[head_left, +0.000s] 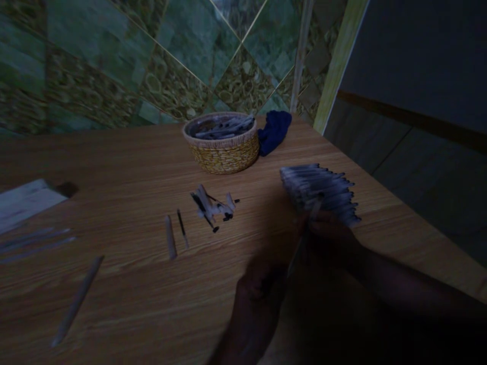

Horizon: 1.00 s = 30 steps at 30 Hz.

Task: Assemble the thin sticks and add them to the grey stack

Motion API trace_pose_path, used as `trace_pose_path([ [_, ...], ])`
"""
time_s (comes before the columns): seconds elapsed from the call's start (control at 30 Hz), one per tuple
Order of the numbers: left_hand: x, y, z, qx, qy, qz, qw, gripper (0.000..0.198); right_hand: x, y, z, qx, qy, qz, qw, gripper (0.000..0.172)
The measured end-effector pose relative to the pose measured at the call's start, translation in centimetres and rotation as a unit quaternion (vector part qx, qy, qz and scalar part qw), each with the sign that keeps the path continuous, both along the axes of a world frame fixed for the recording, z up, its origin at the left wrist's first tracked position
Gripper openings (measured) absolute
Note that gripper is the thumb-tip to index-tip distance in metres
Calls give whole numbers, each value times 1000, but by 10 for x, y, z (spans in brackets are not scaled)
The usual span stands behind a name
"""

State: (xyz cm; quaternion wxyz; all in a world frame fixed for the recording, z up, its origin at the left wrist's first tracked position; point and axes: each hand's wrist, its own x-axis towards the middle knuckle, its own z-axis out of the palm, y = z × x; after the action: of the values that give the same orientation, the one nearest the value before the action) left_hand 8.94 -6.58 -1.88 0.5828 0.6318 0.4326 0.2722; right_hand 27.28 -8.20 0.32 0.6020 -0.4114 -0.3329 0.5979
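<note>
Both my hands sit low at the right of a wooden table in dim light. My right hand is closed round the upper end of a thin pen, just below a row of clear pens lying side by side. My left hand is closed on the lower end of the same pen. Its fingers are dark and partly blurred.
A woven basket with several pens in it stands at the back, a dark blue cloth beside it. Loose pen parts lie mid-table. Single pen tubes and one long tube lie left. The table edge runs along the right.
</note>
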Motion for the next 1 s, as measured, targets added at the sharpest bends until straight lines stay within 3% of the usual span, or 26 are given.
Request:
trace_pose_path([
  [0.3, -3, -1, 0, -3, 10, -9, 1000, 16, 3, 2, -5, 6, 66, 51, 996, 18],
  [0.5, -3, 1, 0, 15, 42, -2, 999, 17, -2, 1, -3, -3, 78, 41, 996, 21],
  [0.73, -1, -1, 1, 13, 0, 9, 1000, 16, -7, 1, 2, -3, 63, -1, 998, 22],
  [1.0, 0, 1, -4, 22, -12, 2, 1000, 14, -6, 1, -5, 3, 78, 41, 996, 25],
])
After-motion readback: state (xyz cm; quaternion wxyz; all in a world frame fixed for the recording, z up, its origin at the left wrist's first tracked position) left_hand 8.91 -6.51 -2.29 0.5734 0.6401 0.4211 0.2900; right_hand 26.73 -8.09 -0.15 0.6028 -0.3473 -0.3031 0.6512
